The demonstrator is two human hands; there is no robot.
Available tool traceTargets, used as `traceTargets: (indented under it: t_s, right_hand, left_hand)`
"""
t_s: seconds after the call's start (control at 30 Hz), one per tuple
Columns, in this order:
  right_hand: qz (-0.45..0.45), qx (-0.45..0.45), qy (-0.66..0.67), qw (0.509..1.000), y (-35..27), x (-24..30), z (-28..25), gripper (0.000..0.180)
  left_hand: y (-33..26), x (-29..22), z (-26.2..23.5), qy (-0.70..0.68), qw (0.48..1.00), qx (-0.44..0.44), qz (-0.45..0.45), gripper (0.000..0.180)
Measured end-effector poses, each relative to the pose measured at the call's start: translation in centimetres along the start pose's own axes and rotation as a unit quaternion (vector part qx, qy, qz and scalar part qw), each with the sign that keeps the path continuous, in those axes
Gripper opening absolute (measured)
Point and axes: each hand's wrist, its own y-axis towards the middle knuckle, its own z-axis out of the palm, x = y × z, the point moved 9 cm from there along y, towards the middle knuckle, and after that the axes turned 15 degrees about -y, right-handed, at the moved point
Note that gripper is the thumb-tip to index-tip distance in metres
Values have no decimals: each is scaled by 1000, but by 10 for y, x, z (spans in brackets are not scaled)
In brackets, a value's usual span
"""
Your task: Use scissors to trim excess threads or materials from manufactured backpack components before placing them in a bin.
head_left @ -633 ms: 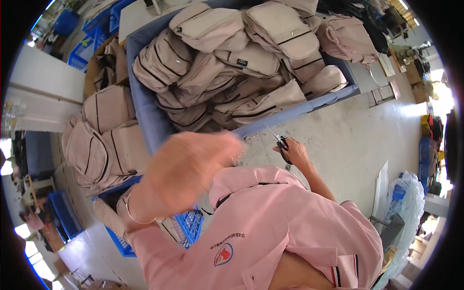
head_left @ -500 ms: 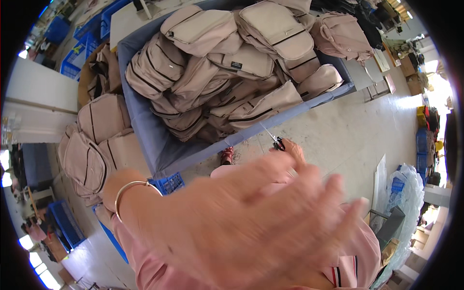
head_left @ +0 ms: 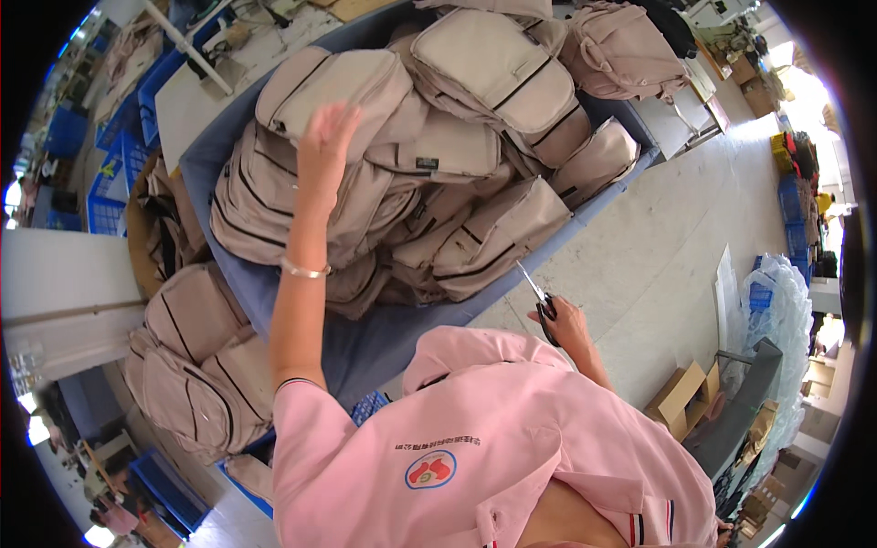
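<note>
My left hand [head_left: 325, 146], with a bracelet [head_left: 304, 268] at its wrist, reaches out over the pile of pale pinkish-beige backpacks. Its fingers are stretched out beside the upper-left backpack [head_left: 373, 78]; whether they touch the cloth I cannot tell. My right hand [head_left: 568, 329] grips a pair of scissors [head_left: 546, 306] with dark handles. The silver blades point away and to the left, close to the rim of the blue-grey fabric bin [head_left: 598, 194]. Just past the blades lies another backpack [head_left: 502, 233] at the bin's near side.
More backpacks [head_left: 187, 388] are stacked left of the bin. Beside them stand a cardboard container [head_left: 144, 219] and a white table [head_left: 73, 265]. On the right are an open carton [head_left: 681, 402], clear plastic wrapping [head_left: 790, 320] and a grey concrete floor [head_left: 671, 210].
My left hand has swung from close in front of the camera out over the backpacks. My right hand still holds the scissors. The view has shifted, showing more of the pink shirt.
</note>
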Motion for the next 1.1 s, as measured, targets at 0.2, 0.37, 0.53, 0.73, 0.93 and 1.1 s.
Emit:
traceTargets:
  t_s: [0.2, 0.37, 0.53, 0.73, 0.93, 1.1]
  right_hand:
    - [92, -9, 1, 996, -24, -37, 3, 55]
    - [136, 2, 7, 991, -49, -47, -2, 50]
    - [136, -1, 7, 991, -54, -57, 8, 51]
    - [138, -7, 43, 989, -39, -63, -4, 52]
    - [142, -74, 426, 891, -23, -74, -34, 48]
    - [-37, -311, 301, 901, -9, -94, -44, 43]
  left_hand:
    - [57, 207, -95, -31, 947, -239, -211, 82]
    - [91, 260, -122, -187, 911, -247, -271, 60]
    - [95, 224, -116, -158, 934, -250, -203, 45]
    - [-20, 132, -67, -285, 927, -193, -152, 56]
    - [-230, 106, 5, -332, 913, -131, -197, 64]
    - [-373, 163, 47, -302, 893, -66, -327, 55]
